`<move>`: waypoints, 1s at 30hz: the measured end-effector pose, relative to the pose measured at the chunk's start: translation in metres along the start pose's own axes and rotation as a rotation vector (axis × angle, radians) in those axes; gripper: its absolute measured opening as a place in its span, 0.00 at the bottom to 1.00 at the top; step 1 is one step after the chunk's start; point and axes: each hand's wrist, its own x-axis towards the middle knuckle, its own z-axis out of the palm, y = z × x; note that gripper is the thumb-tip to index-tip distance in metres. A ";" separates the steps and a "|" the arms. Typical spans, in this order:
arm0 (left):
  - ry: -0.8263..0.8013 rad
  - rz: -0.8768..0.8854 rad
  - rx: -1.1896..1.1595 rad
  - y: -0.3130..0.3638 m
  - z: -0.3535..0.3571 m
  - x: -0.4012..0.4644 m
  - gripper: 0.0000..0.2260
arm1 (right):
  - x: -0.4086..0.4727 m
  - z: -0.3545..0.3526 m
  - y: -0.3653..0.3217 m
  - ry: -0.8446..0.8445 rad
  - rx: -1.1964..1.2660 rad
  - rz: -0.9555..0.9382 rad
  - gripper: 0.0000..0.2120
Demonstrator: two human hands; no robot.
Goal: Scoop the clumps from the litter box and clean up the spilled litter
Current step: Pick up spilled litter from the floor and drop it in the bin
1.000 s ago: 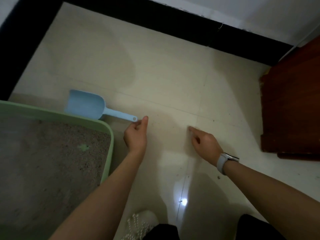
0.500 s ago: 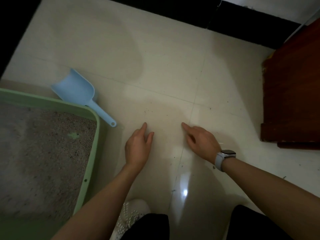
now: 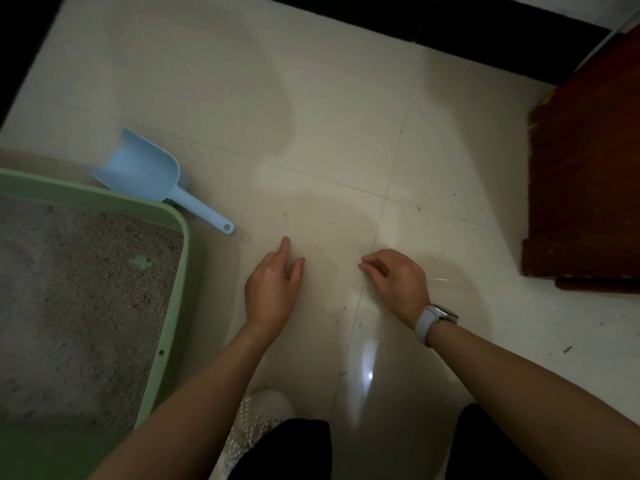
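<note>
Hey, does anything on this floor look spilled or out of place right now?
Yes. Small dark specks, likely spilled litter, dot the pale floor ahead of both hands, with a few more further right. The blue scoop lies on the floor, leaning against the green litter box rim, with nobody holding it.

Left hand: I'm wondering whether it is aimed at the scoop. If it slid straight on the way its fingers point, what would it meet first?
Probably not the blue scoop. The left hand points up-frame, passing right of the handle, toward scattered litter specks on the floor tiles.
</note>
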 end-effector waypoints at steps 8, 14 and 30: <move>0.015 0.000 -0.016 0.000 -0.001 -0.001 0.20 | -0.002 0.008 -0.006 0.095 -0.009 -0.010 0.09; 0.019 0.029 -0.034 -0.002 -0.002 0.002 0.19 | 0.000 0.009 -0.009 0.156 -0.291 -0.194 0.12; -0.074 0.113 -0.197 -0.011 -0.007 -0.007 0.03 | 0.039 -0.049 -0.037 -0.456 1.552 0.588 0.12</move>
